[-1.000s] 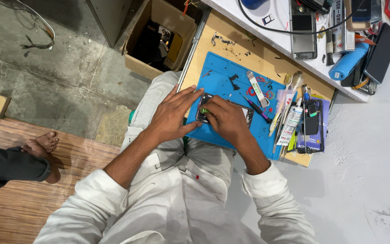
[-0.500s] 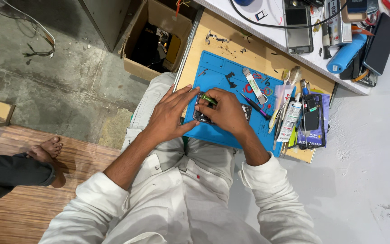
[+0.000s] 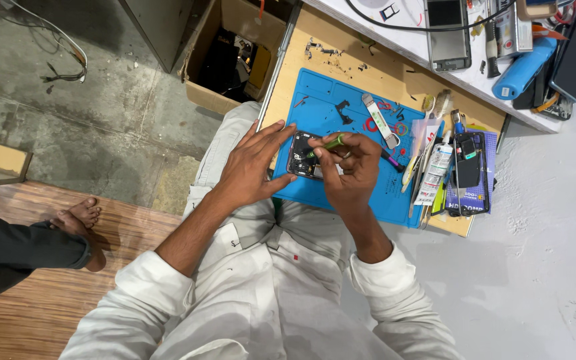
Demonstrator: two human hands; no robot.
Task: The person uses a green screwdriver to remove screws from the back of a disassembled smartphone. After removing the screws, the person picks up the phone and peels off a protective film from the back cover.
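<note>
- The opened phone (image 3: 303, 156), dark with its insides showing, lies flat on the blue work mat (image 3: 341, 193) just above the centre of the frame; its long axis runs roughly up and down the picture, leaning slightly.
- The left hand (image 3: 251, 167) rests at the phone's left edge, its fingers spread wide and fairly straight, the tips touching the phone's upper left side and steadying it.
- The right hand (image 3: 353, 170) sits just right of the phone, its fingers curled narrow and pinched around a green-handled tool (image 3: 328, 143).
- The tool lies nearly level across the frame, its tip pointing left and a little down onto the phone's upper part.
- The mat lies on a wooden board (image 3: 395, 77), which rests across the person's lap.
- Right of the mat stand tubes, tweezers and a dark phone frame (image 3: 468, 170).
- A cardboard box (image 3: 231, 57) sits on the floor at upper left.
- A bare foot (image 3: 78, 220) of another person shows at the left edge.
</note>
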